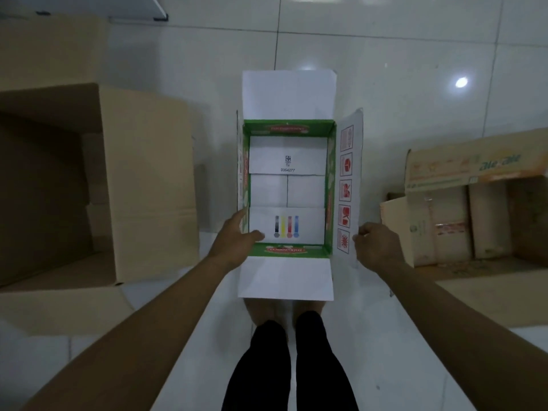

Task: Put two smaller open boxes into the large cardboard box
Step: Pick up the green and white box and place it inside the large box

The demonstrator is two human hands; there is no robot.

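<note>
Two bare hands are holding a green-and-white open box (287,185) at mid-frame, above the white tiled floor (415,84), seen from overhead. The left hand (234,243) is gripping the box's left wall near its front corner, thumb curling inside over the rim and fingers lying against the outside. The right hand (375,243) is pinching the outer edge of the right flap (351,185), which carries a column of red handling symbols, its fingers closed on the cardboard. All four flaps are standing open, showing a white inner bottom with colour bars and a printed code. A large cardboard box (98,179) is sitting open at the left, well apart from the held box. Another brown open box (474,203), printed with pale lettering, is resting at the right. Legs in black trousers (284,366) are showing below the box.
</note>
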